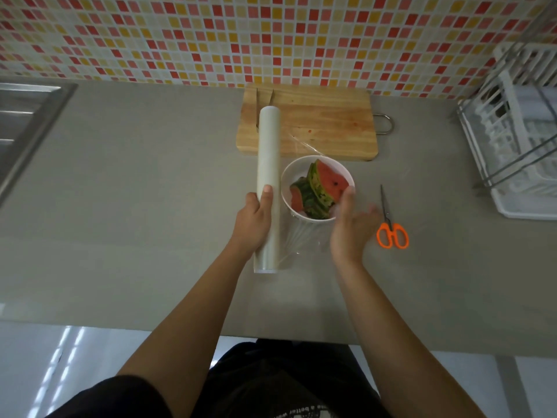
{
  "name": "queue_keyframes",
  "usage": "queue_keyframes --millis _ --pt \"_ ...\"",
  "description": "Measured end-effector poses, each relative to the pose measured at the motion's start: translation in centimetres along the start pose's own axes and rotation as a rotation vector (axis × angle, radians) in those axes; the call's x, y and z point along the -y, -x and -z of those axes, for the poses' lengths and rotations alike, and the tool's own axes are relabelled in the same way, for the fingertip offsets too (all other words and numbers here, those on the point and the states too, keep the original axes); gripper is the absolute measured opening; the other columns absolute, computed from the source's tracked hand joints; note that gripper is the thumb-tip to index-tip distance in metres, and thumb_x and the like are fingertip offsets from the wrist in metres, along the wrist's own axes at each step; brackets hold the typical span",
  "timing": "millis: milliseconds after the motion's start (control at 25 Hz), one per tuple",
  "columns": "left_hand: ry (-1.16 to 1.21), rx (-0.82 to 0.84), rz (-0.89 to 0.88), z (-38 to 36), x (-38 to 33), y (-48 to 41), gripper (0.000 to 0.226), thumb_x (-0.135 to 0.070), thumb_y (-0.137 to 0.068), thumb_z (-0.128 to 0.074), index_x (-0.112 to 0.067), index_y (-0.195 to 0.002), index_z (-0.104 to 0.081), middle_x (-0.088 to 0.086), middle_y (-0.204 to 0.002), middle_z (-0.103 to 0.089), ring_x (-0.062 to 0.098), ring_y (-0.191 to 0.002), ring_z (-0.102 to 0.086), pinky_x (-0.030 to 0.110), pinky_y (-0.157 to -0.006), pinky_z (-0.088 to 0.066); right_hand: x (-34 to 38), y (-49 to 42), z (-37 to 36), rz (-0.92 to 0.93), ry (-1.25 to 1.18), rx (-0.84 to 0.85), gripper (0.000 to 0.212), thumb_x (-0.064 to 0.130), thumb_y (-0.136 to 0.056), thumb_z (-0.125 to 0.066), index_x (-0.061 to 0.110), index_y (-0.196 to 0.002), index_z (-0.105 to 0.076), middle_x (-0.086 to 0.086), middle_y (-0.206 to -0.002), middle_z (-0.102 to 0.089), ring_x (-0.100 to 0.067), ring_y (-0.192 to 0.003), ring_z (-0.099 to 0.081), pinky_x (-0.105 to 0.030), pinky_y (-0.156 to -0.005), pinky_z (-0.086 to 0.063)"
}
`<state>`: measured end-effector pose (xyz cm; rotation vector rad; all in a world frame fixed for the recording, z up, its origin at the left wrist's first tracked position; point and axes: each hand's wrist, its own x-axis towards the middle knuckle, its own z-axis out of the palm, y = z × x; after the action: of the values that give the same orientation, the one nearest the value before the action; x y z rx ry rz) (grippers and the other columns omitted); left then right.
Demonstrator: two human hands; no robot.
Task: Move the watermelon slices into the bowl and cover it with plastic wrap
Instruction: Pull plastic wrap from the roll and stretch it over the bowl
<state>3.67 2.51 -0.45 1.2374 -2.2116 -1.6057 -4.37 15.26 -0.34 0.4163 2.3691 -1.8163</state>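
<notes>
White print on the dark shirt (271,384) partly reads "a better", the rest cut off

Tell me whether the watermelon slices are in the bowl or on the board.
In the bowl: the watermelon slices sit inside the white bowl; the board bears none.

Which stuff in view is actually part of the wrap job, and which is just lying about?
In use: plastic wrap roll, gripped by the left hand; bowl; watermelon slices inside it; right hand, open at the bowl's right side.
Lying about: cutting board, scissors, dish rack, sink.
</notes>
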Motion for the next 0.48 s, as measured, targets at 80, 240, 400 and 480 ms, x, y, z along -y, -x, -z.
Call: queue_keyframes --millis 80,240,400,480 --pt "0.009 0.003 0.006 0.1 -0.1 0.0 0.057 -0.061 -0.093 -0.026 -0.01 -0.105 -0.048 0.008 -0.101 -0.058 0.025 -0.09 -0.058 0.039 -0.079 -0.048 -1.2 3.6 0.3 -0.239 0.024 0.142 0.089 0.056 -0.074 -0.066 0.0 -0.132 -0.029 -0.011 -0.131 -0.035 -0.023 -0.122 -0.04 -0.035 -0.104 -0.036" --pt "0.0 0.008 0.007 0.1 -0.4 0.0 0.056 -0.061 -0.094 -0.026 -0.009 -0.105 -0.047 0.009 -0.103 -0.057 0.026 -0.092 -0.057 0.04 -0.081 -0.047 -2.6 6.7 0.4 -0.338 0.069 0.382 0.088 0.046 -0.066 -0.078 0.008 -0.126 -0.026 -0.006 -0.12 -0.042 -0.019 -0.104 -0.054 -0.038 -0.09 -0.049" --pt "-0.006 0.007 0.016 0.0 -0.4 0.1 0.058 -0.06 -0.094 -0.027 -0.007 -0.106 -0.047 0.01 -0.104 -0.057 0.028 -0.094 -0.058 0.042 -0.085 -0.049 -3.3 6.9 0.4 -0.21 0.043 0.408 0.073 0.023 -0.069 -0.079 0.007 -0.119 -0.029 -0.007 -0.099 -0.06 -0.014 -0.083 -0.061 -0.027 -0.072 -0.05" --pt "0.0 0.011 0.019 0.0 -0.4 0.1 0.057 -0.06 -0.094 -0.027 -0.007 -0.104 -0.047 0.01 -0.102 -0.057 0.029 -0.094 -0.057 0.042 -0.084 -0.048 -3.6 7.1 0.6 -0.179 0.045 0.437 0.069 0.019 -0.072 -0.076 0.007 -0.121 -0.028 -0.008 -0.087 -0.062 -0.016 -0.077 -0.061 -0.029 -0.071 -0.052"
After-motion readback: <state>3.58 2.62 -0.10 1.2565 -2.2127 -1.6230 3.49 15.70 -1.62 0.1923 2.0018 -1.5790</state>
